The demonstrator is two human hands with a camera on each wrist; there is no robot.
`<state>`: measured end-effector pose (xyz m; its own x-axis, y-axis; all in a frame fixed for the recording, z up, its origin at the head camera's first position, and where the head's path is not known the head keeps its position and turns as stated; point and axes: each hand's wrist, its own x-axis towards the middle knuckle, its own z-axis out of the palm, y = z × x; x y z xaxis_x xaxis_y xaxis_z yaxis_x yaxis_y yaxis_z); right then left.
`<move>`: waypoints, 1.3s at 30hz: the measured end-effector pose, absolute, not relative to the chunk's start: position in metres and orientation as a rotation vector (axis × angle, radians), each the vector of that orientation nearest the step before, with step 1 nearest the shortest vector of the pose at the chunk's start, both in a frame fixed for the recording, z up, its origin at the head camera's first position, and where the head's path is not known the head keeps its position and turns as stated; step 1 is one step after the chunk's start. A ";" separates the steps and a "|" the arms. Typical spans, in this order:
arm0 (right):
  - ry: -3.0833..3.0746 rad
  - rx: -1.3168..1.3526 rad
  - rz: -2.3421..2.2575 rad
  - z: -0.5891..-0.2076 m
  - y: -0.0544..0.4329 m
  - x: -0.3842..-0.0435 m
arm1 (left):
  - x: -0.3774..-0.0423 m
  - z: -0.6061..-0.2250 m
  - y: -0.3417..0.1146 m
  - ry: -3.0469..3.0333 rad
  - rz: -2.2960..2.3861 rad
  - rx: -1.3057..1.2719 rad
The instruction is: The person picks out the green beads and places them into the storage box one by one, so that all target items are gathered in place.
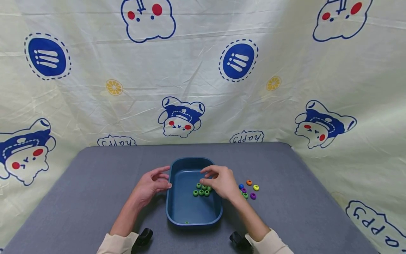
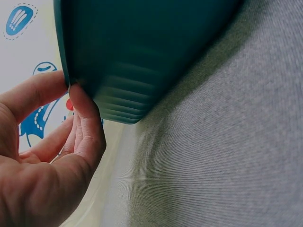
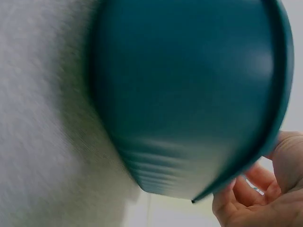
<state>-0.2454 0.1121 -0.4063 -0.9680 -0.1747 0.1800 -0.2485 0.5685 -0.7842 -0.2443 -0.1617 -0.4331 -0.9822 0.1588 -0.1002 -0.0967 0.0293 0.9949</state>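
Observation:
A blue rectangular tray [image 1: 194, 211] stands on the table, with several green beads [image 1: 201, 192] clustered on its floor towards the right. At its left rim is my left hand [image 1: 148, 185]; in the left wrist view the thumb and forefinger pinch the rim's edge. My right hand [image 1: 222, 181] reaches over the right rim, above the beads. Its thumb and forefinger are apart, and no bead shows between them. In the right wrist view the tray wall [image 3: 189, 85] hides the fingertips. One more green bead [image 1: 186, 222] peeks out by the near wall.
Right of the tray lie loose beads: an orange bead [image 1: 248, 182], a yellow bead [image 1: 256, 187], a blue bead [image 1: 241, 186], purple beads [image 1: 252, 196] and a green bead [image 1: 245, 195]. The grey tablecloth [image 1: 95, 197] meets a printed curtain [image 1: 203, 77] behind.

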 end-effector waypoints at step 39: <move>-2.929 0.393 1.312 -0.385 0.204 -0.266 | -0.247 -0.432 -0.162 2.119 2.066 0.037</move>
